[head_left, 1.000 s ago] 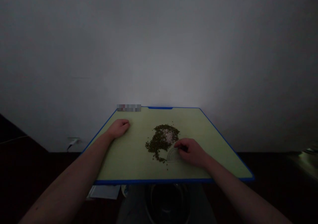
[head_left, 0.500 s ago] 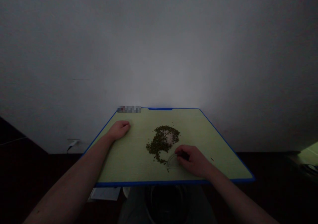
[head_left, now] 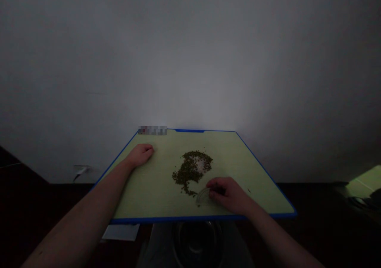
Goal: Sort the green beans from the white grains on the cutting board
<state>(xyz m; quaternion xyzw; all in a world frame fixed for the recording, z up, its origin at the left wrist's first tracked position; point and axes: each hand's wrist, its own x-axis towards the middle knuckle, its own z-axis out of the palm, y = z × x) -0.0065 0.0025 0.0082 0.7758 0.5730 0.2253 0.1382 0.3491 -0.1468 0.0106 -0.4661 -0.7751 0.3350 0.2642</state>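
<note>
Just beside granules, right grip clamps clear curved piece, left grip curled together.

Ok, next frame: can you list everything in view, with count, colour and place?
Wall: one, grey, behind
Board: one, pale green, blue rim, centre
Grains: too many to count, green-brown, mid-board
Pale patch: one, pinkish white, among the grains
Clear curved piece: one, transparent, at right fingers
Blurred strip: one, greyish, far left corner
Plug: one, white, low on wall, left
Sheet: one, whitish, below board, left
Bowl: one, dark, between legs
Legs: two, greyish clothing, below board
Left hand: one, bare, board's left
Right hand: one, bare, near-right
</note>
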